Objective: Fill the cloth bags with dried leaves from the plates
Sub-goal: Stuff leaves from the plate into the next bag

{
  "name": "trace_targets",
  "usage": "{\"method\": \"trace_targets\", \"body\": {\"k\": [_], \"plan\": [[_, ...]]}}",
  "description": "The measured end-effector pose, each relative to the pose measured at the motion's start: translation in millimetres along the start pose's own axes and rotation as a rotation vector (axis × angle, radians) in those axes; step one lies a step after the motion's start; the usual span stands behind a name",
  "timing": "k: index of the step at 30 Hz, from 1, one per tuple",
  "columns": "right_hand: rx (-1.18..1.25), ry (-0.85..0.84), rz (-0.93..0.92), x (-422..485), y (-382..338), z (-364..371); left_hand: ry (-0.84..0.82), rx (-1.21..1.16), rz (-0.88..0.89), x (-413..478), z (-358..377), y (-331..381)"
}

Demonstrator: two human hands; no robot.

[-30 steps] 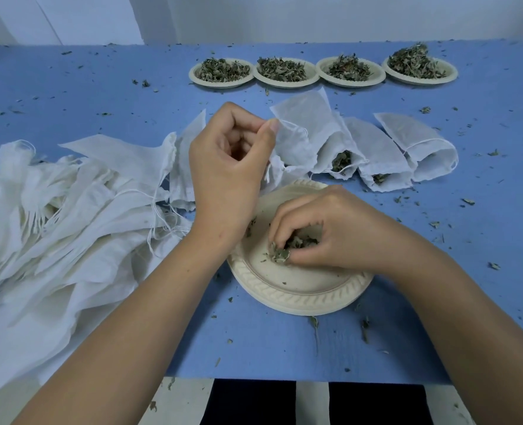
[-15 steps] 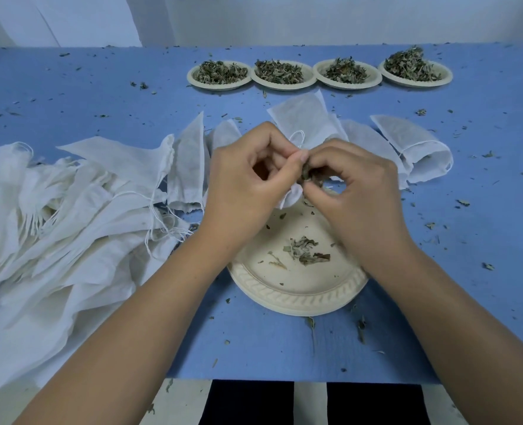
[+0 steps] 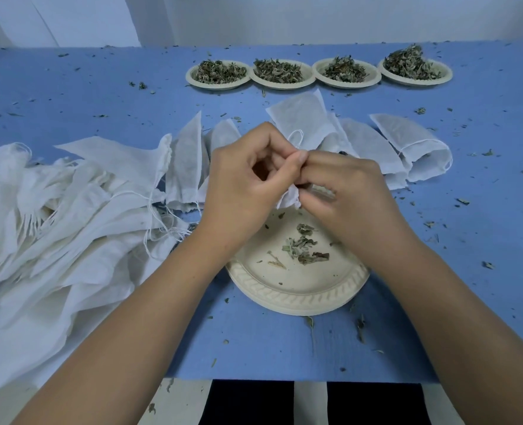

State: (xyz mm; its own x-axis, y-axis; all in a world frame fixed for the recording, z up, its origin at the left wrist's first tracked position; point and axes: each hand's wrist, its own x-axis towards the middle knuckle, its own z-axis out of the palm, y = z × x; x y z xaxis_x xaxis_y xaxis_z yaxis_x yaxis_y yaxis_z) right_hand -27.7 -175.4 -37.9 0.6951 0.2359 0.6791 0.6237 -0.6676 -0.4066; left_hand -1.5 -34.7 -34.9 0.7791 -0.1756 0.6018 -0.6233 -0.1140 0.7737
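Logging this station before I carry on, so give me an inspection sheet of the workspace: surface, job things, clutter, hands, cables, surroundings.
Surface: blue table cover, flat, speckled with crumbs.
Job's things: near plate, almost empty, few dried leaves left; four far plates in a row, heaped; held bag above the near plate; loose bags lying beyond the hands; bag pile at left.
Clutter: leaf crumbs scattered across the cover.
Grippers: left hand pinches the held bag; right hand has its fingers curled at the bag's mouth, what they pinch hidden.
Cables: nothing seen.
Surroundings: pale wall behind the table.
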Motion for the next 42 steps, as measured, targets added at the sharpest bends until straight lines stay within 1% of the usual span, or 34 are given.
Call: {"method": "trace_targets", "body": {"k": [2,4,6,8,10,13,15,17,18,20,21,22,23,24,26,27,28,29,31,32,33,35,36,38,40,41,42], "plan": [[0.085,-0.051,0.027,2,0,-5,0.05,-0.006,-0.03,1,0,0],[0.181,-0.065,0.048,3,0,-11,0.123,-0.033,-0.053,4,-3,0],[0.155,-0.097,0.034,4,1,-16,0.173,-0.05,-0.062,6,-6,-1],[0.12,-0.13,0.033,5,4,-17,0.184,-0.041,-0.061,7,-7,0],[0.157,-0.087,0.04,5,4,-17,0.157,-0.02,-0.058,6,-5,1],[0.198,0.043,0.008,5,2,-15,0.113,-0.011,-0.034,4,-3,0],[0.166,0.137,-0.028,4,1,-14,0.084,0.008,-0.011,2,-2,1],[0.078,0.174,-0.072,2,1,-12,0.05,0.041,0.02,1,-1,2],[-0.009,0.145,-0.099,2,2,-10,0.037,0.057,0.036,0,-1,2],[-0.159,-0.014,-0.128,0,4,-5,0.021,0.082,0.051,-1,0,1],[-0.172,-0.093,-0.114,-1,4,-3,0.017,0.091,0.048,-1,-1,1],[-0.152,-0.135,-0.089,-1,4,-3,0.023,0.092,0.04,-1,-1,0],[-0.089,-0.124,-0.059,0,3,-4,0.045,0.082,0.027,0,-1,0],[0.014,-0.061,-0.017,0,1,-6,0.084,0.07,0.013,1,-2,0],[0.246,0.121,0.079,1,-1,-12,0.185,0.058,-0.011,4,-4,0],[0.299,0.184,0.126,1,-2,-14,0.232,0.049,-0.023,5,-5,0],[0.28,0.173,0.178,2,0,-15,0.272,0.04,-0.036,6,-5,0],[0.206,0.077,0.239,2,4,-15,0.302,0.036,-0.047,6,-6,0],[0.03,-0.31,0.337,1,6,-10,0.334,0.037,-0.062,7,-6,0],[-0.002,-0.479,0.309,-1,4,-8,0.336,0.04,-0.064,7,-6,0],[0.017,-0.602,0.236,-1,1,-4,0.331,0.043,-0.063,7,-6,-1],[0.112,-0.75,0.081,-3,-4,1,0.316,0.048,-0.054,7,-6,-1],[0.158,-0.785,0.044,-3,-6,1,0.307,0.051,-0.049,6,-5,-1],[0.265,-0.798,0.086,-3,-10,-3,0.295,0.058,-0.046,6,-5,0],[0.37,-0.697,0.194,-2,-10,-12,0.295,0.055,-0.048,6,-5,1],[0.36,-0.607,0.221,-1,-7,-15,0.294,0.052,-0.044,6,-5,1],[0.286,-0.514,0.219,0,-3,-18,0.292,0.05,-0.042,6,-5,0]]}}
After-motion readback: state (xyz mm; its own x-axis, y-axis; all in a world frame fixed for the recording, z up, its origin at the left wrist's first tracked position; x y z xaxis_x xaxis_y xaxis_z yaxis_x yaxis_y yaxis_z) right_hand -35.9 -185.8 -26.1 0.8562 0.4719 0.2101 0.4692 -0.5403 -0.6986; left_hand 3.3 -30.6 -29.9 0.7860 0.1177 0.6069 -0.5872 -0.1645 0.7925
